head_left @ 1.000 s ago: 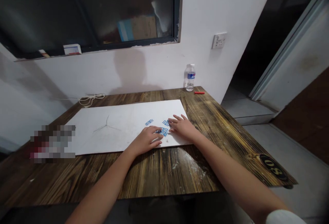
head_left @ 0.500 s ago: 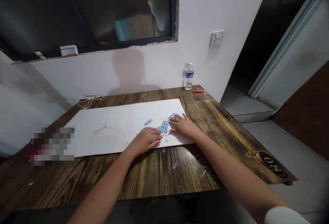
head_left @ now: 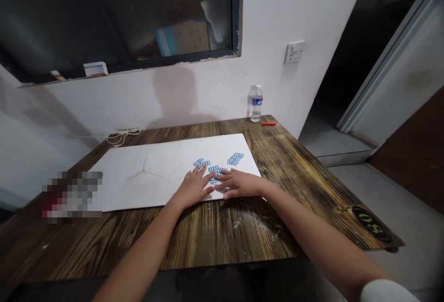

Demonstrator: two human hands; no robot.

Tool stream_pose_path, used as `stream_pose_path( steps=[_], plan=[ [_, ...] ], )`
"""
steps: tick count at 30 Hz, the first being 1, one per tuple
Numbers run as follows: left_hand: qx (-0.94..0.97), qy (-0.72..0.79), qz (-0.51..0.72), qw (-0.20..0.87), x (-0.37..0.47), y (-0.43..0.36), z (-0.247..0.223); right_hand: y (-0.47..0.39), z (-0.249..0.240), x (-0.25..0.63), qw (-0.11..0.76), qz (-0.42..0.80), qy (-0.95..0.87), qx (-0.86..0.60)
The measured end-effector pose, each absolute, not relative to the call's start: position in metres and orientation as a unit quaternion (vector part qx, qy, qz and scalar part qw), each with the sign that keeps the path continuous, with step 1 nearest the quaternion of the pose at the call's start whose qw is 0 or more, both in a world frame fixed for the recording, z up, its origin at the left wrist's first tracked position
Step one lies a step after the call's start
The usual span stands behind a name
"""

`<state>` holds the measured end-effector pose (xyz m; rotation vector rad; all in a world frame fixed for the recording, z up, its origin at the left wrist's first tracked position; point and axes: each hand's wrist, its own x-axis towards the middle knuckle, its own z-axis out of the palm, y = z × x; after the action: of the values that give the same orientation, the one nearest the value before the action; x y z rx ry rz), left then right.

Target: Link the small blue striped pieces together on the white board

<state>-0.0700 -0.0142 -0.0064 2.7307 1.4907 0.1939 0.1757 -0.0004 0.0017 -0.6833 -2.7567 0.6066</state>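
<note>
Small flat pieces with blue edges and pale faces [head_left: 213,169] lie loose on a white board [head_left: 121,188]; I cannot make out their exact kind. My left hand [head_left: 194,185] rests palm down on the board, fingers spread, its fingertips against the pieces. From the other side my right hand [head_left: 239,184] reaches in flat, fingers stretched out and touching the same middle cluster. Some pieces are partly hidden beneath both hands' fingers. A separate small group of pieces [head_left: 235,158] lies beyond my right hand.
The board lies on a dark wooden table [head_left: 222,237]. A water bottle [head_left: 256,104] and a red stick-like object [head_left: 268,124] are at the back right. Coiled white cable [head_left: 121,136] sits at the back left; thin dark lines [head_left: 144,171] mark the board. A blurred patch covers the left end.
My right hand has moved left and nearer, away from the far right pieces. My left hand has shifted slightly left and forward. The middle pieces are spread further left, towards the small left group.
</note>
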Motion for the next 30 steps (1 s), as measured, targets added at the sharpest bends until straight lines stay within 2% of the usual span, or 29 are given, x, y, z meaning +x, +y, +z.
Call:
stream_pose_path(
  steps=[4, 9, 15, 18, 24, 30],
  plan=[
    [0.889, 0.451, 0.049, 0.061, -0.067, -0.013, -0.006, 0.0, 0.007, 0.173, 0.178, 0.254, -0.93, -0.2],
    [0.911, 0.388, 0.075, 0.121, -0.058, -0.018, 0.006, 0.014, -0.003, 0.179, 0.293, 0.152, -0.892, -0.309],
    [0.946, 0.267, 0.109, 0.148, -0.051, -0.024, 0.018, 0.02, -0.016, 0.187, 0.217, 0.073, -0.897, -0.378],
    [0.948, 0.27, 0.122, 0.116, -0.053, -0.023, 0.017, 0.017, -0.012, 0.186, 0.226, 0.065, -0.904, -0.356],
    [0.926, 0.361, 0.105, -0.019, -0.066, -0.013, 0.01, 0.01, -0.006, 0.174, 0.205, 0.091, -0.957, -0.182],
    [0.86, 0.485, 0.124, -0.101, -0.074, -0.01, 0.01, 0.002, -0.006, 0.163, 0.193, 0.02, -0.956, -0.22]
  ],
)
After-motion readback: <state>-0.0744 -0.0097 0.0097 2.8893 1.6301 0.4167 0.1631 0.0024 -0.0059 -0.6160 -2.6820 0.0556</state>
